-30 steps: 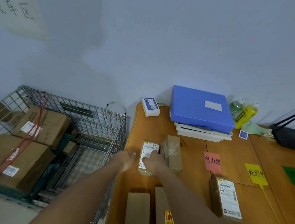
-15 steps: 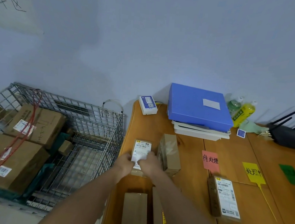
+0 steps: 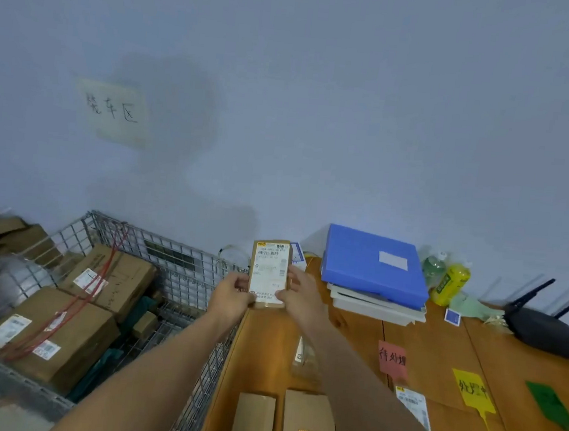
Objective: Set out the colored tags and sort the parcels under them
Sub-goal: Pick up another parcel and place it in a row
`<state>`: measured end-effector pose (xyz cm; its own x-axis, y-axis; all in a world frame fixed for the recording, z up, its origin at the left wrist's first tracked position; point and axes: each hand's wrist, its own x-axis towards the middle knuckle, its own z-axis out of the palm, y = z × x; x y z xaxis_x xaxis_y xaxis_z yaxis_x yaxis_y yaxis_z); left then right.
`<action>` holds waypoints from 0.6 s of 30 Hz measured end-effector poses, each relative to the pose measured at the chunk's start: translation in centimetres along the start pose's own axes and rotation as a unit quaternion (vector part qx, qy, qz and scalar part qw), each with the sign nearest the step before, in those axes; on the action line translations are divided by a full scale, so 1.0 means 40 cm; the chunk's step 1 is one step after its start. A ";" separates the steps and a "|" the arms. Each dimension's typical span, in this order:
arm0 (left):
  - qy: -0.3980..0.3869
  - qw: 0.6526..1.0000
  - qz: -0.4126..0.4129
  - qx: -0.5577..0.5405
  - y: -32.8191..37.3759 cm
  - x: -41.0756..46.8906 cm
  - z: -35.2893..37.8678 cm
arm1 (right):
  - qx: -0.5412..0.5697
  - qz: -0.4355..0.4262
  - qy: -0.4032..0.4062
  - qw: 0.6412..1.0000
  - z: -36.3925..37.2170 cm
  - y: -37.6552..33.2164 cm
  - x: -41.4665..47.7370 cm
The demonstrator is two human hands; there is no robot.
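Note:
A small brown parcel (image 3: 269, 271) with a white shipping label is held up above the left edge of the wooden table (image 3: 437, 338), label facing me. My left hand (image 3: 232, 296) grips its lower left side and my right hand (image 3: 298, 294) grips its right side. On the table lie a pink tag (image 3: 392, 359), a yellow tag (image 3: 472, 390) and a green tag (image 3: 550, 403) in a row. A labelled parcel (image 3: 412, 407) lies under the pink tag, partly behind my right arm. Two brown parcels (image 3: 253, 422) (image 3: 308, 423) lie at the near edge, and another small parcel (image 3: 303, 354) is blurred beside my arm.
A wire cage (image 3: 182, 268) with several cardboard boxes (image 3: 46, 328) stands left of the table. A blue folder (image 3: 373, 262) on white trays, a yellow bottle (image 3: 451, 279), a green bottle (image 3: 433, 266) and a black router (image 3: 541, 329) line the table's back. A paper sign (image 3: 113, 111) hangs on the wall.
Both hands have lifted the labelled parcel off the table and raised it upright. The view has tilted up toward the wall.

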<state>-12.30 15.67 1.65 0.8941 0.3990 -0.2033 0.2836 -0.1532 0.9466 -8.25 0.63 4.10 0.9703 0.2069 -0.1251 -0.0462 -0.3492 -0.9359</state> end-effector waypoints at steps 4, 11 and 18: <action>0.037 0.997 0.056 -0.029 0.143 -0.095 0.000 | 0.019 -0.066 0.012 0.998 -0.090 -0.112 -0.054; 0.070 0.990 0.116 -0.038 0.289 -0.251 0.026 | 0.012 -0.125 0.036 0.991 -0.234 -0.220 -0.181; 0.070 0.987 0.147 -0.018 0.360 -0.409 0.094 | 0.042 -0.140 0.043 0.988 -0.371 -0.252 -0.333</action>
<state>-21.54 3.54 17.67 0.8789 0.4630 0.1151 0.0049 -0.2500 0.9682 -17.19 -12.15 20.09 0.9641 0.2057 0.1682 0.2114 -0.2103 -0.9545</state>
